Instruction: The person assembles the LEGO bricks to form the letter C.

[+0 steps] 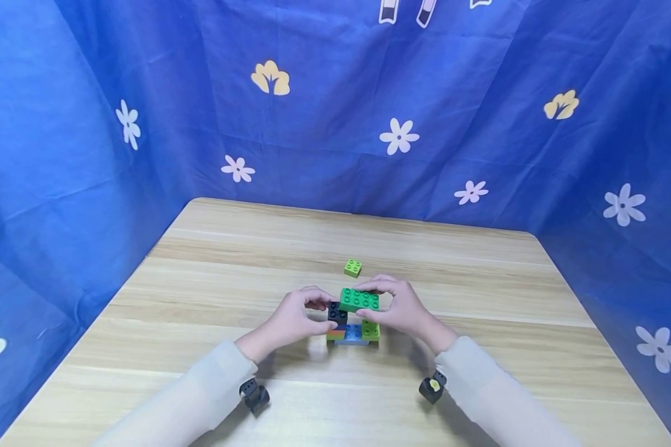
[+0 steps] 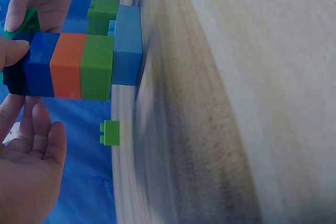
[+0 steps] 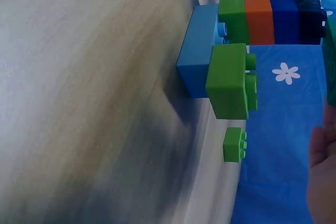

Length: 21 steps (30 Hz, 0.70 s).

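Observation:
A light blue brick (image 2: 127,45) forms the base of a small build on the table. At its left end rises a column: a green brick (image 2: 96,67), an orange brick (image 2: 67,66), a dark blue brick (image 2: 42,66) and a black brick (image 1: 337,314) on top. My left hand (image 1: 291,320) grips the black brick at its sides. On the base's right end sits a lime green brick (image 3: 227,81). In my right hand (image 1: 399,308), a long green brick (image 1: 360,300) is pinched between thumb and fingers, above the base and close to the column's top; the head view hides whether they touch.
A loose lime green brick (image 1: 353,268) lies on the wooden table (image 1: 453,267) behind the build. Blue curtain (image 1: 324,112) with flower prints surrounds the table's back and sides. Each wrist wears a small black camera, such as the left one (image 1: 254,395).

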Tool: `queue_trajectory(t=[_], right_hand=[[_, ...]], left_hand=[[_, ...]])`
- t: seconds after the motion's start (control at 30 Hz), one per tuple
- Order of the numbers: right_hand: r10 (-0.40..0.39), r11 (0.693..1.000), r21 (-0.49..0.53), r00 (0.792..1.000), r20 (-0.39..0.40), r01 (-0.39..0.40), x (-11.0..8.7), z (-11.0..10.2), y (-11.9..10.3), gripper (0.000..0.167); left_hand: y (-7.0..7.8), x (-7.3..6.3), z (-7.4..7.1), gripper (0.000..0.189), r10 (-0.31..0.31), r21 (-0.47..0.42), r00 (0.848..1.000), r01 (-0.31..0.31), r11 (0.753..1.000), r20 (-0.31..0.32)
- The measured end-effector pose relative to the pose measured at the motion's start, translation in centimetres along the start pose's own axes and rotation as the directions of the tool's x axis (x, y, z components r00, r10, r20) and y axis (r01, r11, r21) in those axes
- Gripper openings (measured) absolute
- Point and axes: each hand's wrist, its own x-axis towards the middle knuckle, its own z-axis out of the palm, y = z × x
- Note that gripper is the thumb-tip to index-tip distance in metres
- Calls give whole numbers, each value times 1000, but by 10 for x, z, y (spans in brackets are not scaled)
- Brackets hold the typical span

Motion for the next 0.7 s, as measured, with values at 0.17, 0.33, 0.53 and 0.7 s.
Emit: queue_trajectory(t=[0.17,0.33,0.53,0.7], right_hand=[[-13,1000,-11,998,55,14,1,-6,-7,41],[-11,999,-45,992,126,17,5,-12,-16,40],[1,996,-91,982,190,17,9,-16,-23,38],[24,991,-133,973,228,7,12,-18,-27,39]], left_hand=[[-2,1,0,38,12,2,1000,-12,1000,6],[-1,2,-1,36,19,9,1000,-19,1000,-1],[-1,1,-1,35,23,9,1000,-23,1000,-6],[1,1,-1,36,27,7,1000,-27,1000,1]])
